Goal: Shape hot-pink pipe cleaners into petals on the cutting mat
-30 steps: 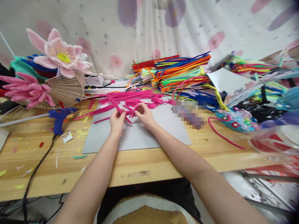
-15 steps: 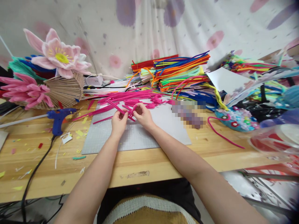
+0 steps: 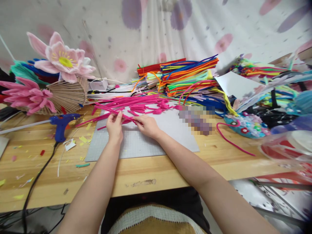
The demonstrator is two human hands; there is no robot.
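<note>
A magenta pipe cleaner piece [image 3: 127,117] stretches between my two hands above the grey cutting mat [image 3: 156,143]. My left hand [image 3: 115,126] is closed on its left part, thumb and fingers pinched together. At the right end my right hand [image 3: 147,125] pinches the same strand, fingers bent around it. Whether it is one strand or a few together I cannot tell. Just behind the hands lie loose magenta pipe cleaners [image 3: 131,101] and short magenta pieces bundled into petal-like loops [image 3: 163,104].
A blue glue gun [image 3: 60,125] with a black cord lies at left among scraps. Pink fuzzy flowers [image 3: 64,60] stand behind it. Bundles of coloured pipe cleaners [image 3: 190,73] are stacked at the back. A clear plastic cup [image 3: 287,144] lies at right, near a decorated blue piece [image 3: 248,123].
My left hand has shifted left and turned, while my right hand has flattened over the strand. The magenta piece, bent between the hands before, now runs straighter between them.
</note>
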